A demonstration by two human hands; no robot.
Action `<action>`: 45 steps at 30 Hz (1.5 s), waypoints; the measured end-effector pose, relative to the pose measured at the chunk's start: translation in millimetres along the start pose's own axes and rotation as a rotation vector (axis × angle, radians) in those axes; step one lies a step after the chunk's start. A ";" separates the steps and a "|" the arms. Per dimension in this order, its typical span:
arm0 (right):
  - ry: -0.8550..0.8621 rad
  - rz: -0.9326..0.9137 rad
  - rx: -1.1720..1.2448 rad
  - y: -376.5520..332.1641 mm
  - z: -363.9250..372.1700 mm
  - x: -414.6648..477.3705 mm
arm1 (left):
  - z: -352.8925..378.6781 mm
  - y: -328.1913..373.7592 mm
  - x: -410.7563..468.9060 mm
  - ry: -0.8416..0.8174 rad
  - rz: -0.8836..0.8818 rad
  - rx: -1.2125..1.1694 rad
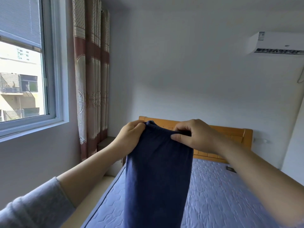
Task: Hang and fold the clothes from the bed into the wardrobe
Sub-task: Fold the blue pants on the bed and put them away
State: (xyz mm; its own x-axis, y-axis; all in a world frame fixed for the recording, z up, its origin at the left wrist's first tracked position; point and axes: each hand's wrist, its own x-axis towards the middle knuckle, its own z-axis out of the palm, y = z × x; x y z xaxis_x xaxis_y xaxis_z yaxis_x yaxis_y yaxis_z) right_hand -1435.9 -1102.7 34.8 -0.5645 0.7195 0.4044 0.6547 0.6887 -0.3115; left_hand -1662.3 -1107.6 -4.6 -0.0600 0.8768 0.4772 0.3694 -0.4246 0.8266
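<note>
Centrally, item one: a navy blue garment (158, 175), soft knit, held up in the air above the bed (222, 191) and hanging straight down past the lower edge of the view. Its top edge looks gathered like a waistband; whether it is trousers or something else cannot be told, since the lower part is cut off.

Hands: the left hand (130, 137) grips the top left corner of the garment, fingers curled over the edge. The right hand (195, 137) pinches the top right part of the edge, thumb in front and fingers bent over the top. Both hands are level with each other, the cloth stretched between them. A grey sleeve (32, 206) is pushed up on the left forearm.

Bed: blue quilted mattress cover with a hexagon stitch pattern; orange wooden headboard (230, 137) behind the hands, against the white wall (181, 71).

Surroundings: a small bedside stand (105, 143) just beside the headboard, a patterned beige and brown curtain (91, 71) in the corner, a window (24, 71) with a partly lowered blind at left, and an air conditioner (278, 44) high on the wall at right.
</note>
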 end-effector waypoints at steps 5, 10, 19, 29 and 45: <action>0.034 -0.120 -0.358 -2.3 -2.5 1.4 | 1.9 5.5 -6.1 -0.068 0.067 0.015; 0.078 -0.166 -0.504 5.1 1.9 3.5 | -6.0 4.9 -0.9 -0.320 0.120 0.061; 0.350 -0.098 -0.116 20.5 19.7 1.0 | -3.1 2.7 1.0 -0.098 0.134 0.003; -0.092 0.265 0.992 35.5 53.2 -7.1 | -8.5 22.1 -0.4 -0.108 0.086 -0.112; 0.217 0.182 1.000 13.7 30.2 10.6 | -53.9 12.9 -0.6 -0.290 -0.056 0.140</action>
State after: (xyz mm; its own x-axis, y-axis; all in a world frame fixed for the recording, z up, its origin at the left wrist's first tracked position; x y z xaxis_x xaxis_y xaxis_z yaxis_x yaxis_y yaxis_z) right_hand -1448.1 -1082.9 8.9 -0.3316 0.8568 0.3949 -0.0507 0.4018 -0.9143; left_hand -1707.5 -1125.8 21.8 0.1751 0.9343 0.3106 0.4979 -0.3562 0.7907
